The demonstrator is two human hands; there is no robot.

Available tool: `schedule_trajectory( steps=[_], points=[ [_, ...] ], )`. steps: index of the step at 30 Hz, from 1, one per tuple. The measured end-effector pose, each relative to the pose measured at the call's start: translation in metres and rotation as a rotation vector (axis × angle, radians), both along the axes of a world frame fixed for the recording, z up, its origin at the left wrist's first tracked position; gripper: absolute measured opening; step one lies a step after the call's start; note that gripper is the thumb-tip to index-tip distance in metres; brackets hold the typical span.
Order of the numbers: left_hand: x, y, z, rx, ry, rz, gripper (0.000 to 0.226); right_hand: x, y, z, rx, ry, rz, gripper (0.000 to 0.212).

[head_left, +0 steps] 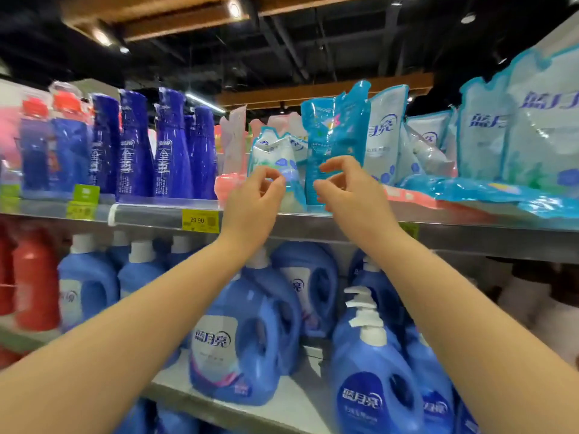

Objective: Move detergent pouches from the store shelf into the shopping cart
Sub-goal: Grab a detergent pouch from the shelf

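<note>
On the upper shelf point(313, 219), a slumped white and blue detergent pouch point(275, 151) stands next to an upright bright blue pouch point(336, 126). My left hand point(255, 195) is raised in front of the slumped pouch, fingers loosely curled, with nothing clearly gripped. In front of the lower part of the bright blue pouch, my right hand point(344, 186) is also loosely curled and holds nothing. More white pouches point(383, 136) stand to the right, and bright blue pouches point(501, 191) lie flat there. No shopping cart is in view.
Tall dark blue bottles point(169, 145) fill the upper shelf to the left, with a yellow price tag point(200, 220) on the shelf edge. Blue detergent jugs point(235, 343) crowd the lower shelf under my forearms. Red bottles point(34, 277) stand at the far left.
</note>
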State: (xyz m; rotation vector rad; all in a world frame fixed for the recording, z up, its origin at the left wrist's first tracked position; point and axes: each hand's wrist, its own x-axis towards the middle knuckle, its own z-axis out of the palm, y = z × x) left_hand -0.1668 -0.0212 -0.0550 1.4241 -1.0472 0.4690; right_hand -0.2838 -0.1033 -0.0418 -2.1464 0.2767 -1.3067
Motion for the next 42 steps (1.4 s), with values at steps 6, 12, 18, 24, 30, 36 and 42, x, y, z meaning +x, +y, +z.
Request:
schedule_trajectory(
  steps=[6,12,18,24,30,36,42],
  points=[
    [0.069,-0.02,0.044,0.108,0.022,0.098,0.041,0.082,-0.013,0.039,0.023,0.134,0.0,0.054],
    [0.113,-0.057,0.069,0.298,0.225,0.003,0.068,0.15,-0.053,0.059,0.312,0.273,-0.118,0.06],
    [0.139,-0.085,0.068,0.289,0.432,-0.197,0.085,0.188,-0.073,0.065,0.556,0.249,-0.051,0.077],
    [0.157,-0.096,0.065,0.128,0.356,-0.318,0.041,0.198,-0.083,0.058,0.513,0.119,-0.01,0.099],
    [0.152,-0.083,0.067,-0.07,0.21,-0.376,0.05,0.182,-0.061,0.061,0.363,-0.122,-0.077,0.108],
    [0.147,-0.068,0.071,-0.152,0.138,-0.41,0.061,0.166,-0.044,0.066,0.288,-0.205,-0.028,0.073],
    [0.146,-0.052,0.068,-0.191,0.144,-0.395,0.058,0.164,-0.02,0.065,0.306,-0.136,-0.009,0.093]
  ],
)
